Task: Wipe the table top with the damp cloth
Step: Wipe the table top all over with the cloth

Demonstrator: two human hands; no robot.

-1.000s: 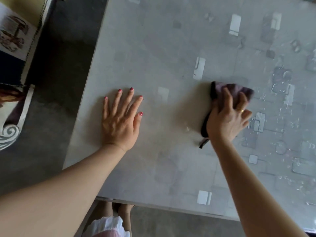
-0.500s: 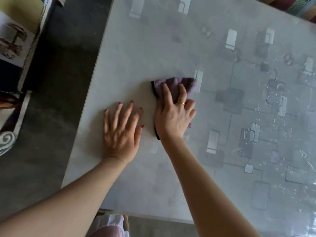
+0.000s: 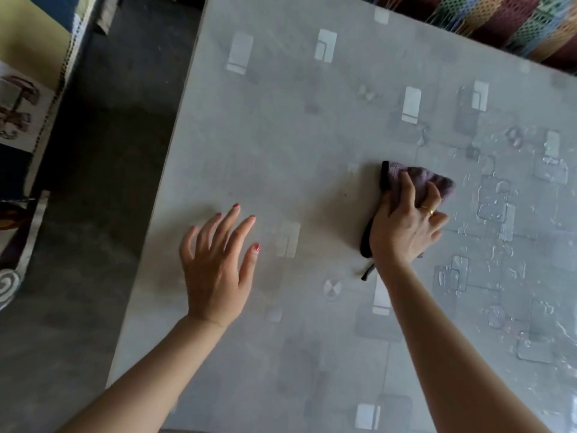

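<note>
Right hand [image 3: 406, 226]: fingers curled over the top of the crumpled purple cloth with a black edge [image 3: 415, 179], pressing it flat against the grey table top with pale rectangular patterning [image 3: 281, 135]. A gold ring [image 3: 430, 210] sits on one finger. The cloth projects beyond the fingertips toward the far side; its black edge runs along the thumb side of the hand and emerges below the heel of the palm, where a thin black strip lies on the surface beside the wrist. Most of the cloth is hidden under the palm.

Left hand [image 3: 215, 264]: fingers straight and spread, holding nothing, nails painted red. The hand is at the table surface near the left edge; whether palm and fingertips all bear on it cannot be determined. It lies well apart from the cloth, to its left and nearer the person.

Table top: water droplets and wet streaks [image 3: 499, 207] cover the area right of the cloth; the surface to the left of it looks matt and without droplets.

Surroundings: dark grey floor [image 3: 93, 182] left of the table; a multicoloured patterned fabric [image 3: 515, 20] beyond the far right corner; printed material [image 3: 28, 98] at the left edge of view.
</note>
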